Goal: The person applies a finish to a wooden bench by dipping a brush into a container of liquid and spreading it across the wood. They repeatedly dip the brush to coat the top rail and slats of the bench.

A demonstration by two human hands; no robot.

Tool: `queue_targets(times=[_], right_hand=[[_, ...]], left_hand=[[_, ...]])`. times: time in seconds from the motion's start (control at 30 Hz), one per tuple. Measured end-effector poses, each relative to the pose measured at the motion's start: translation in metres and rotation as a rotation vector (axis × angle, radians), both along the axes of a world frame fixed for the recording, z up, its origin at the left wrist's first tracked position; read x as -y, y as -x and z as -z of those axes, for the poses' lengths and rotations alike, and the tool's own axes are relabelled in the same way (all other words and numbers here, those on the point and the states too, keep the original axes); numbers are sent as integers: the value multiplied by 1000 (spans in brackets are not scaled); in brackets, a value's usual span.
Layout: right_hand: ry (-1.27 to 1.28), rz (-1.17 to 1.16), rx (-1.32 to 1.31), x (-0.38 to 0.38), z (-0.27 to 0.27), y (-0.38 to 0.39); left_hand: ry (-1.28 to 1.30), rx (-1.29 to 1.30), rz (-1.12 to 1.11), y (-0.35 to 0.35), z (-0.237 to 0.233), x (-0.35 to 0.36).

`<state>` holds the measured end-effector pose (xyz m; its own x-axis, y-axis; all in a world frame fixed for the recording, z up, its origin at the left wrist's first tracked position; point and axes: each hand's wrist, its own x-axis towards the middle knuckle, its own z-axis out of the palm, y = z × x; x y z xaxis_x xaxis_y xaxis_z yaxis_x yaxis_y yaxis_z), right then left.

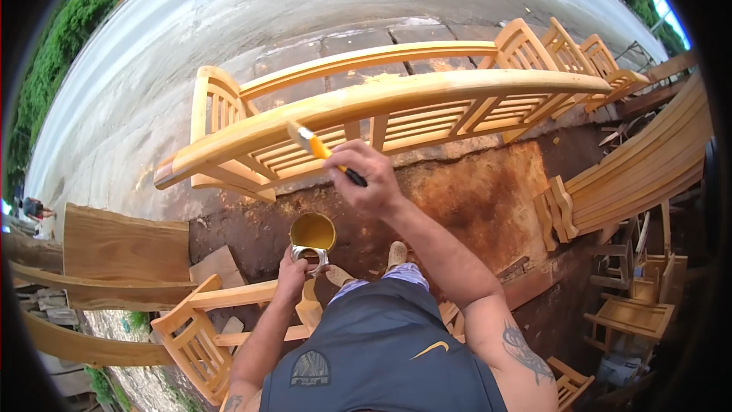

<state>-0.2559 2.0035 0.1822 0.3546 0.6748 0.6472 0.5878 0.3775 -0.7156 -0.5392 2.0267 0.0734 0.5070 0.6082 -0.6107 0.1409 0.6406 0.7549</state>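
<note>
My right hand (367, 175) grips a paintbrush (320, 149) with a yellow and black handle. Its bristles overlap the top rail of a long wooden bench (366, 99) in this view. Lower down, my left hand (292, 273) is wrapped round the silvery handle of a can (313, 230). Amber-brown liquid fills part of the can, which is held upright in front of my body. The bench stands lengthwise before me, with slats along its back.
More wooden chairs (564, 49) stand beyond the bench's right end. Curved wooden boards (640, 172) are stacked at right, and a wide plank (126, 252) is at left. Another slatted wooden frame (200, 332) stands close by my left arm. Stained brown ground (473, 191) lies underfoot.
</note>
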Motion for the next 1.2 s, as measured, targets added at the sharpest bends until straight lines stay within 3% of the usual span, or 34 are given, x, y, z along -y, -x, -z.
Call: queue_targets(times=[0.03, 0.13, 0.2, 0.23, 0.27, 0.33, 0.4, 0.5, 0.57, 0.63, 0.77, 0.83, 0.93, 0.97, 1.07, 1.1, 1.13, 1.2], right_hand=[[148, 43, -140, 21, 1, -33], [48, 271, -249, 89, 15, -140], [108, 501, -306, 138, 15, -195], [92, 669, -147, 156, 11, -217], [54, 890, 230, 167, 4, -231], [66, 1082, 405, 169, -6, -228], [174, 978, 366, 143, 1, -200], [77, 612, 434, 72, 17, -110], [3, 240, 284, 39, 15, -50], [-31, 24, 118, 28, -8, -27], [297, 9, -304, 63, -22, -97], [231, 168, -556, 97, -3, -169], [72, 396, -690, 156, -4, -246], [93, 506, -641, 171, -7, -260], [105, 931, 146, 181, -28, -256], [80, 1007, 302, 171, -32, -243], [110, 997, 276, 156, -42, -215], [226, 818, 500, 125, -21, -188]], left_hand=[[1, -23, 27, 0, 4, -2], [-8, -21, 18, -6, 2, 1], [0, -22, 14, -10, -1, 3], [1, -25, 19, -11, -2, 3], [0, -26, 23, -14, -3, 3], [-23, -41, 25, -19, -5, 6], [-31, -47, 31, -23, -7, 8], [-11, -40, 42, -30, -7, 7], [18, -35, 49, -33, -3, 5], [9, -9, 56, -37, -4, 4], [-37, -27, 53, -46, -22, 10], [-27, 4, 31, -43, -15, 10], [-19, 0, 21, -42, -12, 13], [-19, -10, 24, -42, -13, 12], [-35, -23, 50, -44, -13, 13], [-29, -20, 52, -45, -12, 14], [-24, -17, 56, -47, -12, 15], [-23, -11, 60, -53, -12, 15]])
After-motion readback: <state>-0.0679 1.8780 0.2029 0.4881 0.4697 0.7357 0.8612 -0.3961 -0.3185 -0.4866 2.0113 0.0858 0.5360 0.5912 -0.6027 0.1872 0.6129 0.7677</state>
